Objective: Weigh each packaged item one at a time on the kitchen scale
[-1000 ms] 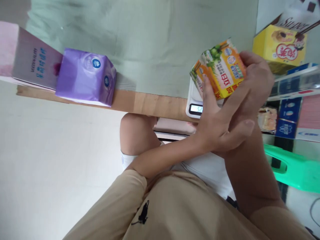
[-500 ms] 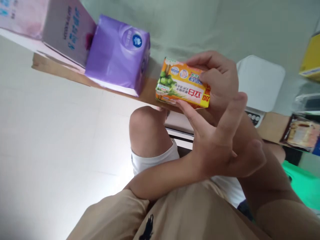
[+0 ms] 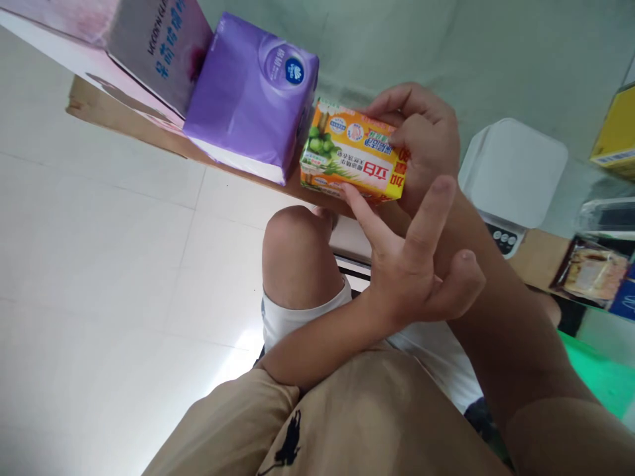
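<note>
My right hand (image 3: 421,145) grips an orange and yellow pack of laundry soap (image 3: 354,152) by its right end. Green fruit and Chinese lettering are printed on the pack. My left hand (image 3: 411,258) reaches across below, fingers spread, one fingertip at the pack's near lower edge. Just left of the soap stands a purple pack of tissues (image 3: 248,99); whether the two touch, I cannot tell. Against the tissues' left side is a pink and grey box (image 3: 153,59).
A white kitchen scale (image 3: 516,172) sits right of my right hand. Farther right are a bagged food pack (image 3: 590,271), a yellow box (image 3: 615,132) and a green object (image 3: 595,370). The brown table edge (image 3: 124,129) runs above the tiled floor (image 3: 124,251).
The view has shifted a little. The laundry soap and both hands are nearer the tissue pack, with the same hold on the soap.
</note>
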### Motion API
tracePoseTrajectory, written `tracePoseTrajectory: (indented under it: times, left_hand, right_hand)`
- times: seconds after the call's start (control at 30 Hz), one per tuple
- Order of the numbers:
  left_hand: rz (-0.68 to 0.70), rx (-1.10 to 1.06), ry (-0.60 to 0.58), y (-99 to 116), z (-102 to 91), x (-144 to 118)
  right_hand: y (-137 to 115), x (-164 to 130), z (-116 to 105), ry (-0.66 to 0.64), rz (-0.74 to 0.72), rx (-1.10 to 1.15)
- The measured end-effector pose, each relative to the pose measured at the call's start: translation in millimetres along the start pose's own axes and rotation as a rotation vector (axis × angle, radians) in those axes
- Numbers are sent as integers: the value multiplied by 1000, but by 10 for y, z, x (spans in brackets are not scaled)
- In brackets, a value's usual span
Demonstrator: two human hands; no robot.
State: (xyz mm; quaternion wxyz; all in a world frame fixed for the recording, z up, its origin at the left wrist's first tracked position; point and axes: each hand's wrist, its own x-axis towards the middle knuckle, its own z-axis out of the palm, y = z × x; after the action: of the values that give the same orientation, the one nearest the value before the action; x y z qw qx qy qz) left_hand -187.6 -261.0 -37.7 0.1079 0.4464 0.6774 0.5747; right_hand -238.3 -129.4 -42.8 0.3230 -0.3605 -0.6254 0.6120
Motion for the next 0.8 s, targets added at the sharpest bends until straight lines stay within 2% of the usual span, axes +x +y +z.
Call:
tracePoseTrajectory:
  times: [0.07,0.13,0.23,0.3,0.4,0.47,0.53,0.6,0.7,0.8]
  left_hand:
    - [1,-29,103,-16,-9,43]
    - [-4,-54,139,-29,-48,85]
    - [-21,-113,100,-20,-134,104]
    - [-18,-175,96,2,-171,71]
    - [45,-239,106,24,-152,-36]
    - [122,-251,63,31,-93,-123]
    - [195,-277,-41,53,-4,-203]
    - [215,-343,-196,109,116,-260]
    - [201,-437,-410,262,397,-271]
    - [236,-468,-530,454,849,-175]
  right_hand:
    - [-8,25,30,-86,33,99]
    - [-5,26,59,-100,30,151]
    - [16,-59,16,4,-62,204]
    - [27,-213,-128,95,-101,220]
    - [33,-621,-524,221,-75,233]
    - [34,-983,-865,331,-96,223]
    - [34,-1359,-1226,461,-117,179]
    - [25,-1696,-1587,632,-103,127]
    - [-18,-2031,-2081,870,-109,66]
    - [-77,-2078,-2467,995,-222,55]
